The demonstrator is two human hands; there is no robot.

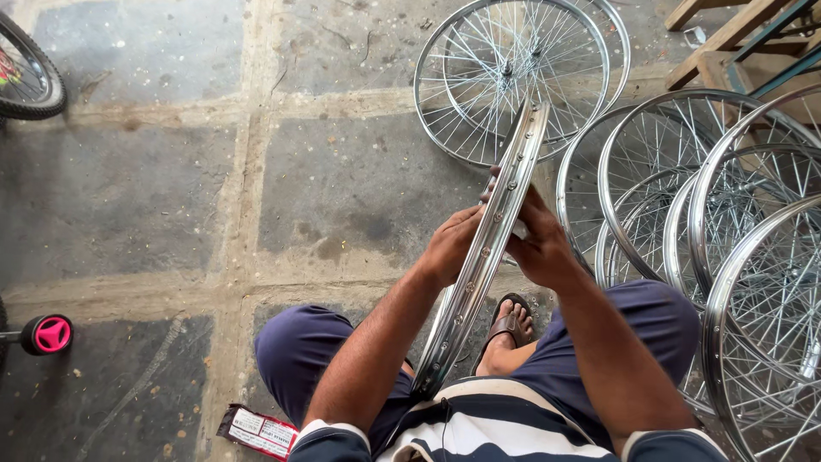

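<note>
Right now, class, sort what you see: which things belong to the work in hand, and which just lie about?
In hand:
left hand
right hand
wheel rim, held on edge between both

Lying about:
spoked wheels on the floor
pink small wheel
black tyre
printed packet
wooden frame

Landmark: the upright wheel rim point(492, 248).

- Its lower end is hidden between the person's legs.
- The left hand point(451, 248) and right hand point(540, 246) flank the rim; the fingertips are hidden behind it, so the grip cannot be confirmed.
- Right of the rim, the stacked spoked wheels point(753, 257) are cut off by the frame edge.
- Far left of the rim, the black tyre point(30, 77) and pink-hubbed small wheel point(47, 334) are cropped.
</note>
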